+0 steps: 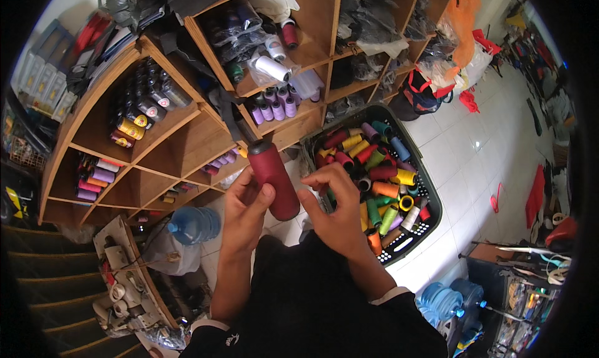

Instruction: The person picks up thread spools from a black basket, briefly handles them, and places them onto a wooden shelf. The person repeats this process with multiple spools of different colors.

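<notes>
A dark red thread spool (274, 180) with a black end is held tilted in front of my body. My left hand (246, 205) grips it from the left side, with the thumb across its front. Just right of the spool, my right hand (334, 202) is raised with its thumb and forefinger curled toward each other; whether a thread end lies between them is too small to see. Below and beyond my right hand stands a dark green basket (430, 189) full of thread spools in many colours, such as an orange spool (385, 189) and a white spool (410, 219).
Wooden shelves (187, 146) fill the left and far side, with purple spools (277, 108) and dark spools (150, 93) in compartments. A blue water jug (194, 225) stands left, near a sewing machine (118, 264). More jugs (442, 299) are at lower right on the tiled floor (468, 171).
</notes>
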The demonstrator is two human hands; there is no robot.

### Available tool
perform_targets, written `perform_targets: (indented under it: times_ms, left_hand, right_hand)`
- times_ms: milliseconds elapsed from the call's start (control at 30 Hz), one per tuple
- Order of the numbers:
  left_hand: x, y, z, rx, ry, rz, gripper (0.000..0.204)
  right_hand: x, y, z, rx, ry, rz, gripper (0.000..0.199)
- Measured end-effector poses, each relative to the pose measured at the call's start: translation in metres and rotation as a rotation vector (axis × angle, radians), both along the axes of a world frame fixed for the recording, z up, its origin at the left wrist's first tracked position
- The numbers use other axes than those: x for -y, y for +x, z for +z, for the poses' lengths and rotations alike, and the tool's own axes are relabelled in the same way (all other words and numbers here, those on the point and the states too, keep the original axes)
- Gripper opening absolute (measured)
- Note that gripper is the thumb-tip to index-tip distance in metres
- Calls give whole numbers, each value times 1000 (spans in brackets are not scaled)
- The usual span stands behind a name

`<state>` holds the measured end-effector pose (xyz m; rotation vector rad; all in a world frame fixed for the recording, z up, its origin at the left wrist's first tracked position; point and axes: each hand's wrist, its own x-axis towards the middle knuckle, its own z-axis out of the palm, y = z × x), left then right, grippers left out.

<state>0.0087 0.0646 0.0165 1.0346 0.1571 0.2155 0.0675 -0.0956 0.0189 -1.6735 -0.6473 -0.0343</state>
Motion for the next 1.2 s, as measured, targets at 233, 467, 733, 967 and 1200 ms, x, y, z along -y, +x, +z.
perform_targets:
  times_ms: [233, 467, 733, 967, 1200]
  left_hand:
    - [-1, -3, -12, -41, 217, 166, 44]
    - [-30, -34, -15, -102, 325, 173, 54]
    - [-90, -117, -18, -198, 424, 484, 58]
    - [-154, -220, -30, -211, 356, 772, 56]
    - [-241, -346, -26, -208, 415, 948, 57]
  right_hand:
    - [-27, -8, -11, -1, 24, 68, 39]
    - [-66, -10, -40, -267, 143, 228, 37]
    - [-149, -50, -46, -287, 59, 588, 39]
    - [-253, -133, -41, -238, 4, 852, 37]
    - [-361, -248, -27, -211, -42, 1038, 36]
